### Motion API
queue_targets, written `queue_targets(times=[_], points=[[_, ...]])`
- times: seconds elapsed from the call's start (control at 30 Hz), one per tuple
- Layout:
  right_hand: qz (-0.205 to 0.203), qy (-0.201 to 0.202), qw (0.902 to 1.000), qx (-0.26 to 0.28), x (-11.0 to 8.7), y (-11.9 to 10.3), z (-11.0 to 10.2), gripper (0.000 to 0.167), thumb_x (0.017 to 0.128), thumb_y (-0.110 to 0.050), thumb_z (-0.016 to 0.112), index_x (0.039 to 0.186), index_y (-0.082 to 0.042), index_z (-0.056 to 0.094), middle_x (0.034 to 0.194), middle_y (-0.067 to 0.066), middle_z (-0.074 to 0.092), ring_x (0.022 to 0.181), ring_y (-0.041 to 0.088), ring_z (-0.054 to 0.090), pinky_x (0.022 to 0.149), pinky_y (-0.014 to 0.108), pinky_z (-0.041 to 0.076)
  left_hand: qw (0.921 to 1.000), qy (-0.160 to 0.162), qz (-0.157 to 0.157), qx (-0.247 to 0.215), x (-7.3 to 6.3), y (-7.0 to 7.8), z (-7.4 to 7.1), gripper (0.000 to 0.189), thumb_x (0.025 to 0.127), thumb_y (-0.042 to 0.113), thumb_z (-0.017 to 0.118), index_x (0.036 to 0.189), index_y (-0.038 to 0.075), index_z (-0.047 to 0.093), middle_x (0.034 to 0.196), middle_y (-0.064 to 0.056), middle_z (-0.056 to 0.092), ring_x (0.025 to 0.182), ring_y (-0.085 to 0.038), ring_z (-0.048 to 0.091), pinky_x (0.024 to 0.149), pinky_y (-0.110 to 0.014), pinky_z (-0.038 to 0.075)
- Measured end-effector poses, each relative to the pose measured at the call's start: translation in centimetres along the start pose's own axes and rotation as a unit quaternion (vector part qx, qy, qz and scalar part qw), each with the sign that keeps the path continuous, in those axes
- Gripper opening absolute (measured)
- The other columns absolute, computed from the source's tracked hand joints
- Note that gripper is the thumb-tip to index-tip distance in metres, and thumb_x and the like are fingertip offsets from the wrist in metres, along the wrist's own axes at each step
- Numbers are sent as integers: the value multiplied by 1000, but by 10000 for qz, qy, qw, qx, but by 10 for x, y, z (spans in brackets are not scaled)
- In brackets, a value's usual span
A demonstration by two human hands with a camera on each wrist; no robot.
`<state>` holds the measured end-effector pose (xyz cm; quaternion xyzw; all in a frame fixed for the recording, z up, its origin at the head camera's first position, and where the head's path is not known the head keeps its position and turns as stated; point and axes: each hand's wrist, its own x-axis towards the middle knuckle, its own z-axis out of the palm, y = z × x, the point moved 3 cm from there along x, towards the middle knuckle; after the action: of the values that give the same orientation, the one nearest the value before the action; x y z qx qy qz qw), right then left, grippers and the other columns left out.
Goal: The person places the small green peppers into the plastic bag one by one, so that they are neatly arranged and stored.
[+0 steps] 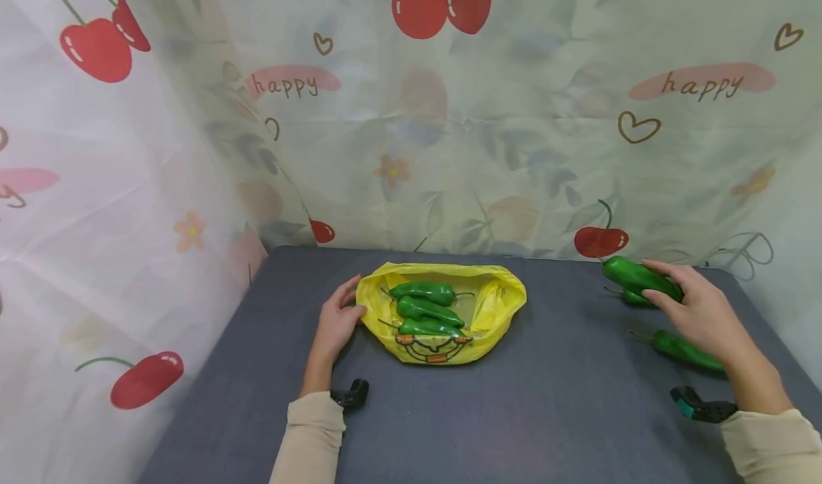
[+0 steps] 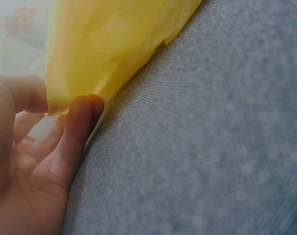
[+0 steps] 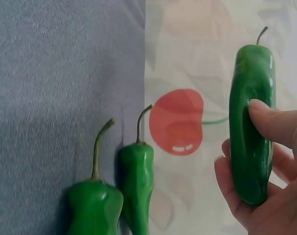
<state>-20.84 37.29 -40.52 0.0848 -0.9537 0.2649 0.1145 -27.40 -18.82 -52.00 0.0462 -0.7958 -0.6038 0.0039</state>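
Observation:
A yellow plastic bag (image 1: 507,313) lies with its mouth open in the head view, and several green peppers (image 1: 427,311) are inside it. At its left rim my left hand (image 1: 337,320) holds the edge; the left wrist view shows fingers on both sides of the yellow plastic (image 2: 104,54). Over on the right, my right hand (image 1: 706,313) grips a long green pepper (image 3: 251,147), thumb on one side and fingers round the other, raised above the table. Two more green peppers (image 3: 136,178) (image 1: 687,350) lie on the table beneath and near that hand.
The dark grey table (image 1: 514,420) runs back to a patterned cloth (image 1: 449,148) with cherries and lettering. Thin looped wire (image 1: 748,252) sits at the back right corner. Each wrist wears a black device (image 1: 352,395).

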Motion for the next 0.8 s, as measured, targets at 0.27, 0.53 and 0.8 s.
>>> queue_targets(times=[0.27,0.53,0.8], points=[[-179,-41,9998,40,7,-19,8,53,103,-18,61,152,-5,46,140,30,50,120,49,50,86,64,41,10000,-22,7,-16,-1,1,-1,65,93,13,61,154,30,46,150,-8,56,98,-21,69,82,-33,54],[-513,-186,9985,64,16,-38,13,53,101,-10,61,151,-7,46,135,26,52,114,43,53,84,60,44,10000,-15,42,-20,-1,1,-1,65,93,13,61,154,29,46,149,-9,56,94,-20,68,82,-32,54],[-725,-285,9966,278,24,-53,17,58,100,-5,60,155,-8,42,142,28,49,126,48,48,91,65,41,9999,-11,73,-75,-1,1,0,65,93,12,61,155,29,46,148,-8,57,108,-24,70,82,-33,57]])
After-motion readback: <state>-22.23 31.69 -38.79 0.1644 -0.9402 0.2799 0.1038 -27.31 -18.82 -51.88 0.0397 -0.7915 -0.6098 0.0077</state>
